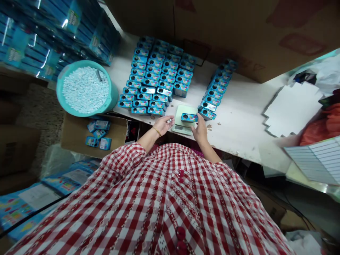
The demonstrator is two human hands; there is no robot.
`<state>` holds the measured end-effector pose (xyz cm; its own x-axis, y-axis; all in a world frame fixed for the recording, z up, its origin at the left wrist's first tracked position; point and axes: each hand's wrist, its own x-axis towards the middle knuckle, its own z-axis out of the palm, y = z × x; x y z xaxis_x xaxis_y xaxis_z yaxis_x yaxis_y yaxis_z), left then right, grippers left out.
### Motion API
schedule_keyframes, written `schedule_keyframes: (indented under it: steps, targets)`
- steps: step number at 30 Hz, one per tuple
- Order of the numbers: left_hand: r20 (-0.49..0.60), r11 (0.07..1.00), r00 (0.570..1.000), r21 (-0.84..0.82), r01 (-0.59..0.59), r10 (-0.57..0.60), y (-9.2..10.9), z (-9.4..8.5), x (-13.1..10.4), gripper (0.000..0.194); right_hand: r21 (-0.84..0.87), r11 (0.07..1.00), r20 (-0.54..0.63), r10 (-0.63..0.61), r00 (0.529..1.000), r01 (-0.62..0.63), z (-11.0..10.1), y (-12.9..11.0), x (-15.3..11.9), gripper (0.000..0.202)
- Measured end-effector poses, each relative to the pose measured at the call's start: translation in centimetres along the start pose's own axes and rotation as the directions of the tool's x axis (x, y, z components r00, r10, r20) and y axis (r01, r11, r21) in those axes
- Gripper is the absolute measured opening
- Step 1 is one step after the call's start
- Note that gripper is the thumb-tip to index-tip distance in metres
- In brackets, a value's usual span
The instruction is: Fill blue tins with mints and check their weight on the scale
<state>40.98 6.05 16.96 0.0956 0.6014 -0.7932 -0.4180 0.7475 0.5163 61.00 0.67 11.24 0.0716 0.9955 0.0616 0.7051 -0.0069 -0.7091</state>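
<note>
In the head view a small blue tin (189,117) with a dark round opening stands on a pale green weighing scale (183,110) at the table's front edge. My right hand (201,130) is at the tin's right end, its fingers against the side. To the left of the scale, my left hand (162,124) is turned palm up with fingers partly curled, holding a few small white pellets (169,120). Rows of similar blue tins (152,76) stand behind my left hand. A single slanting line of tins (216,88) runs back on the right.
A turquoise bucket (113,94) full of pale pellets, with a grey scoop (98,75) in them, stands at left. Below it, an open carton (74,136) holds several blue tins. Shrink-wrapped packs (79,24) rise behind. A large cardboard box (225,32) borders the table's back; white card sheets (293,108) lie right.
</note>
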Motion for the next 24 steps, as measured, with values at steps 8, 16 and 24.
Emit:
schedule_keyframes:
  steps: [8,16,24]
  targets:
    - [0.000,0.951,0.990,-0.277,0.137,-0.142,-0.8,-0.4,2.4,0.030,-0.016,0.995,0.080,-0.101,0.992,0.102,-0.1,-1.4,3.0,0.031]
    - [0.128,0.916,0.982,-0.361,0.175,-0.137,0.0,1.1,2.9,0.036,-0.440,0.655,0.398,-0.471,0.787,0.614,-3.2,-10.3,3.6,0.037]
    - [0.179,0.919,0.966,-0.314,0.238,-0.188,-0.4,1.6,3.8,0.029,-0.460,0.590,0.502,-0.443,0.743,0.663,-3.3,-11.2,3.6,0.040]
